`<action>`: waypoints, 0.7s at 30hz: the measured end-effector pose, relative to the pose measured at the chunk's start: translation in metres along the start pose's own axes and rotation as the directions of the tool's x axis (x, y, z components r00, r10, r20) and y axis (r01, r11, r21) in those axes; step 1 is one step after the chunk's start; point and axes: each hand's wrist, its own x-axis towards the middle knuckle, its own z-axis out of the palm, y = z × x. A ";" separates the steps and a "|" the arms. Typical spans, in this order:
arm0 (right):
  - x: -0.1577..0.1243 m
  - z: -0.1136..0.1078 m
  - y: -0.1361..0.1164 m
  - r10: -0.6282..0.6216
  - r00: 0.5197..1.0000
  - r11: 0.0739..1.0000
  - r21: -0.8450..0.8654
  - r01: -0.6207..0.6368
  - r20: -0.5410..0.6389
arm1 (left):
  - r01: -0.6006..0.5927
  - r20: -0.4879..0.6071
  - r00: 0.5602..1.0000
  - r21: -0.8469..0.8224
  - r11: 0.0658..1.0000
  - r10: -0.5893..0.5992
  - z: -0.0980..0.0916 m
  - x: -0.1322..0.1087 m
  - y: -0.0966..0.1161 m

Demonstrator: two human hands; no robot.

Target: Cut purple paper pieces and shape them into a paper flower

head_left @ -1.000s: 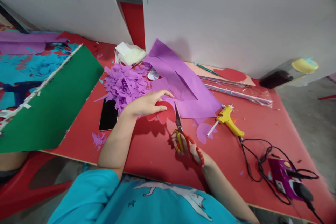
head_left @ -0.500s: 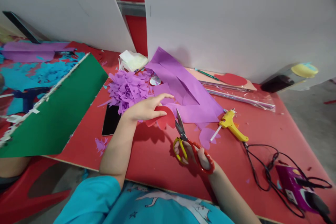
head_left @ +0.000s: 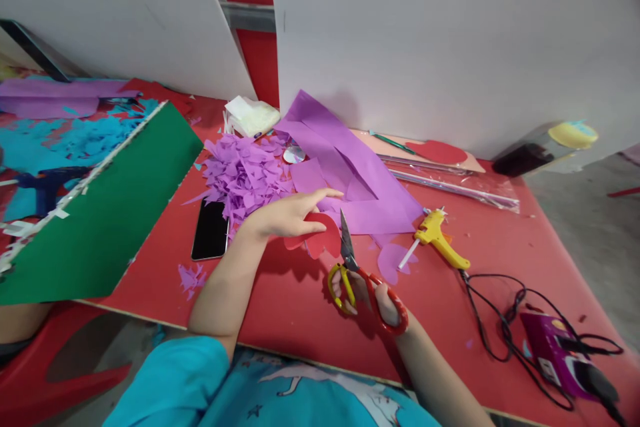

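My left hand (head_left: 287,215) pinches a red paper shape (head_left: 320,237) just above the red table (head_left: 300,307). My right hand (head_left: 373,298) grips scissors (head_left: 357,273) with one yellow and one red handle loop, fingers through the loops. The blades point up toward the right edge of the red paper. Behind the left hand lies a pile of purple paper scraps (head_left: 245,173). Large purple sheets (head_left: 345,167) spread beyond the scissors.
A black phone (head_left: 211,229) lies left of my wrist. A yellow glue gun (head_left: 440,239) with a black cord (head_left: 505,320) sits to the right, near a purple box (head_left: 550,347). A green board (head_left: 95,213) overhangs the table's left side. A purple cut-out (head_left: 391,260) lies by the scissors.
Both hands shifted slightly right with the red paper and scissors. The scissor handles have spread wider than a second ago, and the blades stand closer to the paper's edge.
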 end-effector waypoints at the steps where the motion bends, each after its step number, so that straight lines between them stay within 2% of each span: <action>1: 0.000 0.000 0.001 -0.001 1.000 1.000 0.006 0.001 0.000 | -0.004 -0.001 1.000 0.004 1.000 0.004 0.001 0.001 -0.001; 9: 0.002 0.004 -0.002 -0.012 0.998 1.000 -0.008 0.012 -0.057 | -0.013 0.005 1.000 -0.017 1.000 0.013 0.004 0.004 0.004; 21: 0.004 0.007 -0.003 -0.056 0.997 0.998 0.020 0.057 -0.059 | 0.017 -0.019 1.000 -0.029 0.999 -0.017 0.005 0.005 0.012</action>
